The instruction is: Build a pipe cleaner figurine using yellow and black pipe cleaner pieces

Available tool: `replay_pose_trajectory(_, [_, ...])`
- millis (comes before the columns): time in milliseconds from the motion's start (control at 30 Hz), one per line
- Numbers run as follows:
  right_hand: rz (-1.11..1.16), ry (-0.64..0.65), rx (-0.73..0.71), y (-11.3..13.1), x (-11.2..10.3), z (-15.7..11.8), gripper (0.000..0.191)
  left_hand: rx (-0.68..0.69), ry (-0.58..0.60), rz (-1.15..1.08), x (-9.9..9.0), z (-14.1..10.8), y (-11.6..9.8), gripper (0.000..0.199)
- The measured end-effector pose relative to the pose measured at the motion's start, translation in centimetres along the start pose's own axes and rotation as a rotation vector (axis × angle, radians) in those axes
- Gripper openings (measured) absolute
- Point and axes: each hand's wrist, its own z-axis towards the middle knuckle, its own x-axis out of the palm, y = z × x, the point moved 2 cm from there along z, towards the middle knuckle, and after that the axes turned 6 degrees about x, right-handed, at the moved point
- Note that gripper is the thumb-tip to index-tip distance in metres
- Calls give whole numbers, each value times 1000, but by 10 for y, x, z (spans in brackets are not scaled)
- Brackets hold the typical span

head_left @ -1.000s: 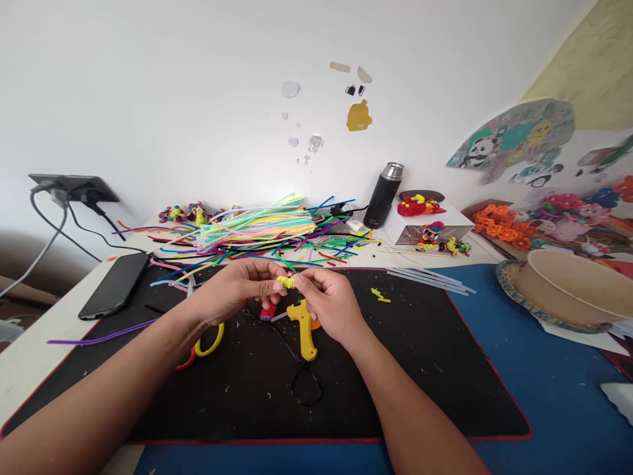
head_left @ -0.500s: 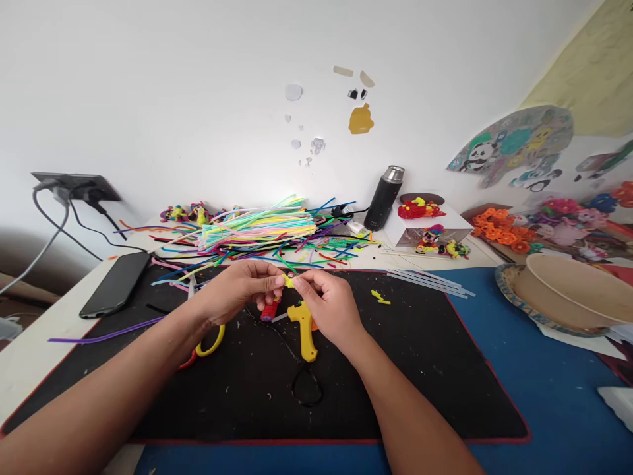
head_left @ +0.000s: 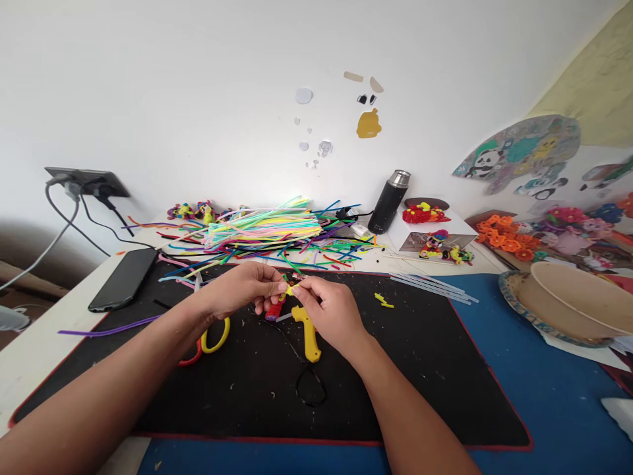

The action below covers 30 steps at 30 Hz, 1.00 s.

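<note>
Both hands meet above the black mat [head_left: 376, 376], pinching one small yellow fuzzy piece [head_left: 291, 289] that looks like pipe cleaner. My left hand [head_left: 252, 287] grips its left end between thumb and forefinger. At the other end, my right hand [head_left: 331, 307] pinches it the same way. Just below the fingers lies a red coiled pipe-cleaner piece [head_left: 273, 310], partly hidden. A yellow glue gun [head_left: 310, 336] rests on the mat under my right hand, its front partly covered. Scissors with red and yellow handles [head_left: 216, 336] lie beneath my left forearm.
Behind the mat lies a large heap of colourful pipe cleaners [head_left: 267, 231]. A black flask [head_left: 390, 203] stands by a white box. Clear glue sticks [head_left: 430, 287] and yellow bits [head_left: 383, 301] lie right. A phone [head_left: 123, 280] is left; a bowl [head_left: 578, 303] sits far right.
The whole view has shifted slightly, moving the scene a little to the right and down. My hands keep their pinch on the yellow piece, fingertips slightly changed in position.
</note>
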Motion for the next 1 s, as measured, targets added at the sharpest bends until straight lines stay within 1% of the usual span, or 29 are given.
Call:
replay_pose_trajectory(167, [-100,41,-22,0,0,0,24,-33,76,-22,-1,-1,-1,41])
replay_pose_trajectory(400, [-199,62,-77,0,1,-1,22,-56,123,22,-3,-2,-4,33])
replay_pose_trajectory(500, [-223,69,-70,0,1,-1,22,-64,140,22,-2,-1,-2,32])
replay_pose_trajectory(567, [-229,62,-51,0,2,-1,21,-57,129,19,0,1,2,31])
replay_pose_trajectory(667, [-227,44,-8,-1,2,0,21,-27,76,24,3,2,8,30])
replay_pose_trajectory(767, [-206,38,43,-3,2,1,21,54,-16,106,8,2,11,28])
replay_pose_trajectory(867, [-188,39,91,-5,2,2,22,196,-184,383,14,-2,7,19])
replay_pose_trajectory(933, [-197,40,107,-5,2,2,24,278,-289,579,19,-5,4,17])
replay_pose_trajectory(1000, [-219,32,105,-5,2,2,25,335,-349,682,24,-7,3,18])
